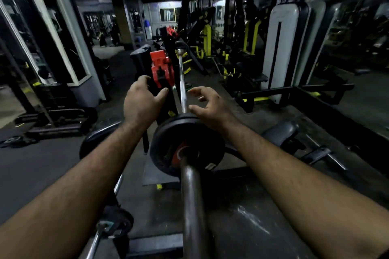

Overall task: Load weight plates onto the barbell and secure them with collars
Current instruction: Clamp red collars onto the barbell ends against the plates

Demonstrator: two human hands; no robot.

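Observation:
The steel barbell [182,82] runs away from me down the middle of the view, with its thick near sleeve [192,200] at the bottom. A black weight plate [166,145] with a red centre sits on that sleeve. My right hand [210,105] hovers just above the plate's top edge, fingers spread and holding nothing. My left hand [140,102] is to the left of the bar, with fingers and thumb curved apart. Just beyond its fingertips is a red clamp-shaped piece [161,65] on a black upright [168,103]. I cannot tell whether the hand touches it. A dark plate [180,44] shows at the bar's far end.
A second bar with a small plate [114,226] lies low on the left. Another black plate [94,136] stands behind my left forearm. A padded bench [280,130] is to the right. Yellow-and-black machines [206,40] line the aisle ahead, and a mirror frame [63,33] stands on the left.

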